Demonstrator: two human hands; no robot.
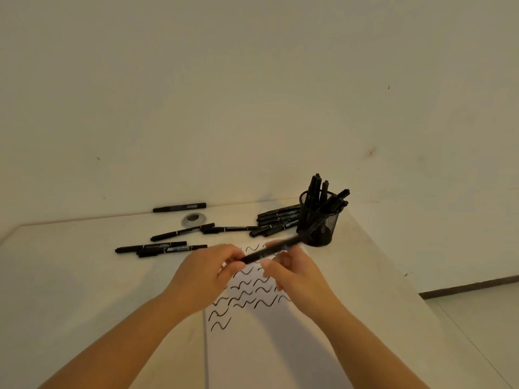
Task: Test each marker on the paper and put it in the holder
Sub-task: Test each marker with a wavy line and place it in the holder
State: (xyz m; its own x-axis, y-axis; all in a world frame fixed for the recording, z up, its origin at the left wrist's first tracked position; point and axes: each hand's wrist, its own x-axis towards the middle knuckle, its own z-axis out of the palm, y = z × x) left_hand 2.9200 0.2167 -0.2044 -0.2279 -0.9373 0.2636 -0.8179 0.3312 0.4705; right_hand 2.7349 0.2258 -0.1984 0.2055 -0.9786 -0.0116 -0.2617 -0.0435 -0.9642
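A black marker [269,249] is held slanted above the white paper [266,346], its far end pointing towards the black mesh holder [318,223]. My left hand [207,273] pinches its near end. My right hand [295,273] grips the barrel further along. The marker is blurred, so I cannot tell whether its cap is on. The paper bears several black wavy test lines [247,293]. Several markers stand in the holder at the table's back right.
Loose black markers lie on the white table [84,276]: a stack [278,217] left of the holder, two [160,248] at the left, two [205,230] in the middle, one [179,207] by the wall. A round cable grommet [193,219] sits near them. The table's right edge drops to the floor.
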